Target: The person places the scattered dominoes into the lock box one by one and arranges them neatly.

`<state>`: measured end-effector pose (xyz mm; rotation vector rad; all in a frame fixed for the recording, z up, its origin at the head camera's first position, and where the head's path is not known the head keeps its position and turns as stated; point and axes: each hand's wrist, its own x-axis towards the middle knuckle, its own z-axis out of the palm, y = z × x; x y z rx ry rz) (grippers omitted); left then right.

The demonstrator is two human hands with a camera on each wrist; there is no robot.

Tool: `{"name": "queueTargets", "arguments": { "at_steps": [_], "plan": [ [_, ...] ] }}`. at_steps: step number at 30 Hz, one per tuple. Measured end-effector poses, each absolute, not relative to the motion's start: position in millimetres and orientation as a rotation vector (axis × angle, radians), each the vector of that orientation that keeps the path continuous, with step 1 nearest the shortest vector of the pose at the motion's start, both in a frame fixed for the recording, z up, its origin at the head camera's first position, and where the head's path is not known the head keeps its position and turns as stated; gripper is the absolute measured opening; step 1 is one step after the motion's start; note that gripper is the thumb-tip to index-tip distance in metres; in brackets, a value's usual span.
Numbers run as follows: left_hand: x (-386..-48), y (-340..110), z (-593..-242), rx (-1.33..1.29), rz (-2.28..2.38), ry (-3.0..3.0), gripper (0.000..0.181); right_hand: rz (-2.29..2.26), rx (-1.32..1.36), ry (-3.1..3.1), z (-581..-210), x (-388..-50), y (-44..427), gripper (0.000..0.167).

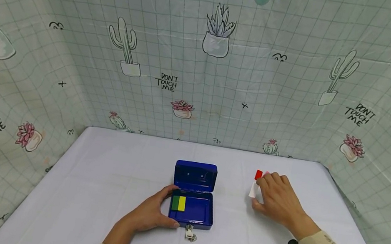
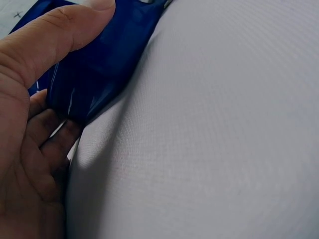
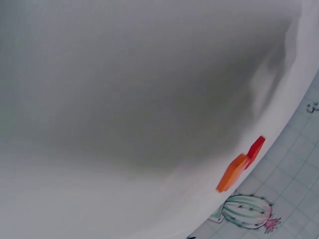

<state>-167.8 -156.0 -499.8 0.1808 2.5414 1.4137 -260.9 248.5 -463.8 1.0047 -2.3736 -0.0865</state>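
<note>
A small blue metal cash box (image 1: 197, 219) stands with its lid raised in the head view. A green block (image 1: 175, 203) and a yellow block (image 1: 181, 204) lie side by side at its left end. My left hand (image 1: 151, 212) grips the box's left side, thumb at the front corner and fingers round the back. The left wrist view shows the thumb against the blue box (image 2: 104, 59). My right hand (image 1: 279, 197) pinches a white block (image 1: 253, 189) between thumb and fingers; its contact is partly hidden. Beyond the fingers lies a red block (image 1: 258, 175).
Keys (image 1: 190, 234) hang from the lock at the box's front. A pinkish block (image 1: 267, 173) peeks out behind the right fingers. An orange block (image 3: 232, 173) lies beside the red one in the right wrist view. A patterned curtain (image 1: 209, 77) encloses the white-covered table (image 1: 117, 161).
</note>
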Motion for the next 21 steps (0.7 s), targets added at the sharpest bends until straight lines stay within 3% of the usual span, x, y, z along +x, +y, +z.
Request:
{"name": "queueTargets", "arguments": {
  "at_steps": [21],
  "plan": [
    [-167,-157,-501,0.188,1.435,2.526,0.112,-0.095,1.122,-2.305,-458,-235,186,0.045]
  ]
}}
